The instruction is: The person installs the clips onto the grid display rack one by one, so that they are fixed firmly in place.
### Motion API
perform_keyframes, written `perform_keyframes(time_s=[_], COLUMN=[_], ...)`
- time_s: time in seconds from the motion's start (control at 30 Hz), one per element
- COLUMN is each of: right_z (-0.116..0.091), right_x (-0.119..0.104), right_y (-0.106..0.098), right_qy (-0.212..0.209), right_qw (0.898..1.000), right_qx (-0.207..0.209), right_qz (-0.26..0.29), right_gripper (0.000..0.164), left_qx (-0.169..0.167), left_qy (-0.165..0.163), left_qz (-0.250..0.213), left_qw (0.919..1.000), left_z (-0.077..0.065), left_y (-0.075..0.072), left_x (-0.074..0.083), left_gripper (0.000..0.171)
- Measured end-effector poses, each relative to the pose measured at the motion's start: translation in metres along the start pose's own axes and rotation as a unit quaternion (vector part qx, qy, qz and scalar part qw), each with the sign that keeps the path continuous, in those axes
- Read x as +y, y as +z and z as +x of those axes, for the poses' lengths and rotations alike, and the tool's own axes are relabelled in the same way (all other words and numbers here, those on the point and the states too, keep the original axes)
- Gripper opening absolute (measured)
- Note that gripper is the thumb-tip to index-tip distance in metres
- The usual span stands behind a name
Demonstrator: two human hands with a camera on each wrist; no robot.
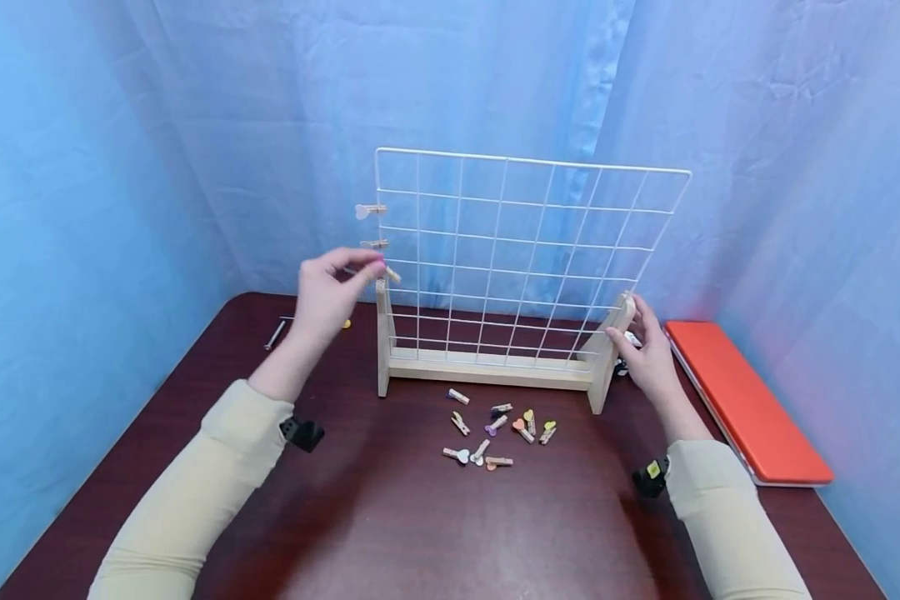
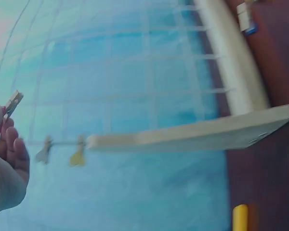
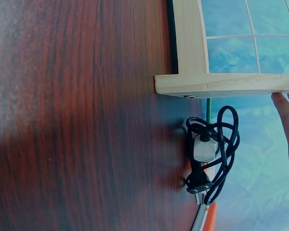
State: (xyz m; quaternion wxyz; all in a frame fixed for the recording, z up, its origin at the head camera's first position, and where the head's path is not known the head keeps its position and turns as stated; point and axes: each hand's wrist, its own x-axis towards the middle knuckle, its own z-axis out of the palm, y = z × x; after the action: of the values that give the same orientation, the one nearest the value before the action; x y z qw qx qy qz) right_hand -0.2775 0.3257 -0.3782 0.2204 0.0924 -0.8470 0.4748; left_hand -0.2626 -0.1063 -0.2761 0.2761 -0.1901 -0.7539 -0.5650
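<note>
A white wire grid stands upright in a wooden stand. My left hand is at the grid's left edge, pinching a mini clothespin with a bit of pink at the fingertips. Above that hand, one clothespin and another with a white heart are clipped to the left edge wire; the left wrist view shows a yellow heart on one of them. My right hand grips the stand's right upright, thumb in front and fingers round the outer side.
Several heart-topped mini clothespins lie scattered before the stand. A bundled black cable sits right of the stand, near a red case. A thin metal rod and a yellow item lie left. Blue curtains hang behind.
</note>
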Motion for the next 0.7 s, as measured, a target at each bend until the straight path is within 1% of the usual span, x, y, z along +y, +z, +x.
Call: perform_keyframes(time_s=[0.07, 0.13, 0.2, 0.23, 0.3, 0.4, 0.53, 0.63, 0.7], right_z=[0.000, -0.001, -0.002, -0.002, -0.002, -0.002, -0.002, -0.003, -0.003], right_x=[0.001, 0.002, 0.003, 0.004, 0.004, 0.005, 0.004, 0.003, 0.003], right_y=[-0.001, -0.002, -0.002, -0.002, -0.002, -0.002, -0.001, 0.000, 0.001], right_qy=[0.000, 0.000, -0.002, -0.003, -0.005, -0.005, -0.002, -0.003, -0.003], right_qw=[1.000, 1.000, 1.000, 1.000, 1.000, 1.000, 1.000, 1.000, 1.000], right_qx=[0.002, 0.004, 0.005, 0.006, 0.006, 0.005, 0.008, 0.009, 0.009], right_qz=[0.000, -0.001, 0.001, 0.002, 0.004, 0.002, -0.002, -0.008, -0.008], right_gripper=[0.064, 0.064, 0.064, 0.064, 0.064, 0.064, 0.064, 0.064, 0.064], left_qx=[0.038, 0.077, 0.113, 0.130, 0.156, 0.181, 0.199, 0.209, 0.217], left_qy=[0.017, 0.032, 0.037, 0.035, 0.035, 0.018, -0.013, -0.034, -0.041], left_qz=[-0.019, -0.051, -0.082, -0.096, -0.112, -0.126, -0.151, -0.170, -0.177], left_qw=[0.9989, 0.9952, 0.9894, 0.9863, 0.9808, 0.9752, 0.9681, 0.9623, 0.9591], left_z=[0.012, 0.024, 0.034, 0.039, 0.048, 0.059, 0.071, 0.077, 0.079], left_y=[-0.005, -0.008, -0.009, -0.009, -0.009, -0.007, -0.002, 0.002, 0.004], left_x=[0.004, 0.006, 0.009, 0.010, 0.013, 0.015, 0.016, 0.014, 0.013], left_gripper=[0.021, 0.023, 0.025, 0.026, 0.029, 0.026, 0.022, 0.021, 0.023])
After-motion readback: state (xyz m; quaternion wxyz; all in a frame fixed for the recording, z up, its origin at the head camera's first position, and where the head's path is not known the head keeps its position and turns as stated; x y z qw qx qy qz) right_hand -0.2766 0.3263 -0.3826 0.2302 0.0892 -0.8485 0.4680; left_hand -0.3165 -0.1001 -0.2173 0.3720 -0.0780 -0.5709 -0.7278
